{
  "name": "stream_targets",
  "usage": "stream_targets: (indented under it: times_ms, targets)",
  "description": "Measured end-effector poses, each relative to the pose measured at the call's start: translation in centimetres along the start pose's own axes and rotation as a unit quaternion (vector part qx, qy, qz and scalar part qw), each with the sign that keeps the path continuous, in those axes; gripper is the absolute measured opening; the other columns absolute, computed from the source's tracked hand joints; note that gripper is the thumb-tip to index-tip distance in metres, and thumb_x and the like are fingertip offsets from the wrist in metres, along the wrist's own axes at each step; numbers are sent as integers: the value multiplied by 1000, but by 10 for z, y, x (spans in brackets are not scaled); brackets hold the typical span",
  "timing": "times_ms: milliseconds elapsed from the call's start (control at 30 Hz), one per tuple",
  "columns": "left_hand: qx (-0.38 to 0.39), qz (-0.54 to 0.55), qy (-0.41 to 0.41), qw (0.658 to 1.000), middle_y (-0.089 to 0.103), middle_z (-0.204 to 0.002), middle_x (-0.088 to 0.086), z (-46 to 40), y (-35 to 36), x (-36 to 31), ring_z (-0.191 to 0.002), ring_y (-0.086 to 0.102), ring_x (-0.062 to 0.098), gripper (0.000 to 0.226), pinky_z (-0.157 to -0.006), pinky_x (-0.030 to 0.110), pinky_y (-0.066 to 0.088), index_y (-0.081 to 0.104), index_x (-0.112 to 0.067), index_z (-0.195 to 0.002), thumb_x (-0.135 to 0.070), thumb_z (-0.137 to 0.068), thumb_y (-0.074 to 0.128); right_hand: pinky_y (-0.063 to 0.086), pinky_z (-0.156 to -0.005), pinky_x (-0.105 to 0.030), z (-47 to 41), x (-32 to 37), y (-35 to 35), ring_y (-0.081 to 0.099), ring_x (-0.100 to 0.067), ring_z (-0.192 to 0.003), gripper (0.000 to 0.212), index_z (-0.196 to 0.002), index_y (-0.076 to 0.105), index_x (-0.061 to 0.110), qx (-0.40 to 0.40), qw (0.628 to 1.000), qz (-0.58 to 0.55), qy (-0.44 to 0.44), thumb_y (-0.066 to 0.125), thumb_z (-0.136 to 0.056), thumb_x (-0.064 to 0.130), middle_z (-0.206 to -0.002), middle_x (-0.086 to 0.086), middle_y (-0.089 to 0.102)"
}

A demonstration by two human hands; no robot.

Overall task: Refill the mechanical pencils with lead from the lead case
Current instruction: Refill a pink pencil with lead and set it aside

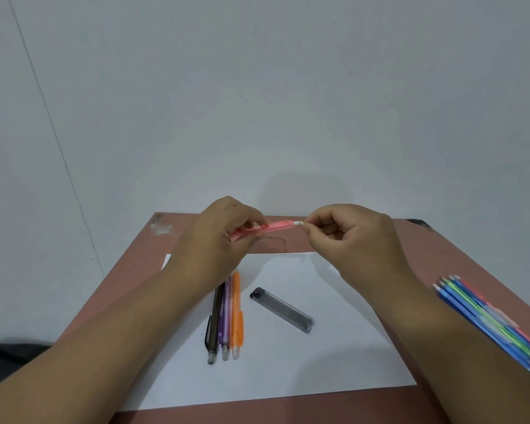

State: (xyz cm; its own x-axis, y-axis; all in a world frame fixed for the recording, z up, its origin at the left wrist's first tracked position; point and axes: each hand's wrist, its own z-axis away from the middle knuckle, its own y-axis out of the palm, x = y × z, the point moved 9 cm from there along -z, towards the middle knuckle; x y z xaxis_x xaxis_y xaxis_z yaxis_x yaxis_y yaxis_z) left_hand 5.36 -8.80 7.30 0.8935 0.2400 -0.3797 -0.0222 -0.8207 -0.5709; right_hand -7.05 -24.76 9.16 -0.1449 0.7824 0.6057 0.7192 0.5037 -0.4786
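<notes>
Nearest the camera, the reddish-brown desk (pixel 441 240) is seen, with a white paper sheet (pixel 288 362) laid on it. At the desk's right edge a bundle of blue, green and red pencils (pixel 490 319) is laid, well apart from the hands. On the sheet, a black, a purple and an orange pencil (pixel 236 316) are laid side by side, tips toward the camera. Just right of them the clear lead case (pixel 283 310) is laid diagonally, dark cap end away from the camera.

Above the desk's far half, a pink mechanical pencil (pixel 265 228) is held with its long axis left-right. Its barrel is grasped by the left hand (pixel 224 237), fingers curled round it. Its white eraser cap (pixel 298 223) points right and is pinched by the right hand (pixel 349 237), so a pull to the right along the axis is judged next. The lead case lies below the right hand, nearer to it.
</notes>
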Motion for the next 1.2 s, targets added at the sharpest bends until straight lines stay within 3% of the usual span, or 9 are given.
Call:
stream_targets:
  times_ms: [200,500,667,833,933,1067,1200]
  targets:
    - [5,-6,-6,1000,58,-88,-11,0,-1,1,-87,55,6,17,-69,36,53,74,-31,-96,-18,-86,78,50,-65,-22,-1,6,5,63,-10,-72,11,-77,75,19,20,995,76,-66,77,-85,12,-71,9,67]
    - [25,-41,7,999,55,-87,-14,0,1,-3,-84,55,10,17,-66,38,53,77,-32,-97,-19,-87,76,53,-68,-31,-1,3,14,62,-8,-75,11,-80,73,21,83,987,107,-81,72,-89,15,-76,11,67]
    - [21,-35,15,999,57,-87,-13,0,0,-3,-83,57,10,17,-66,36,52,78,-30,-96,-17,-85,78,47,-64,-17,-3,-7,16,61,-9,-76,16,-80,72,25,112,991,70,-17,69,-93,16,-75,12,66]
    - [24,-13,3,1000,58,-88,-15,1,0,2,-87,57,5,16,-70,23,48,78,-30,-97,-19,-85,78,54,-69,-31,-1,-21,18,67,-19,-72,20,-77,73,29,121,988,-30,87,69,-94,19,-73,5,70]
    - [21,-10,2,1000,58,-87,-15,0,1,3,-86,56,4,17,-70,19,46,78,-28,-96,-17,-84,79,60,-76,-35,0,-24,18,70,-16,-71,19,-78,74,26,115,983,-66,124,69,-94,17,-73,2,73]
    - [5,7,0,1000,63,-87,-8,1,0,4,-84,58,7,19,-70,26,51,77,-27,-95,-16,-80,83,62,-80,-42,3,-29,19,70,-15,-66,14,-80,76,19,100,975,-112,166,71,-93,16,-71,-2,74]
    - [15,2,-5,1000,60,-85,-11,0,3,3,-84,56,6,18,-69,28,50,78,-29,-95,-17,-82,82,61,-76,-40,3,-26,18,70,-17,-68,15,-79,75,23,95,980,-87,151,71,-92,18,-71,0,73]
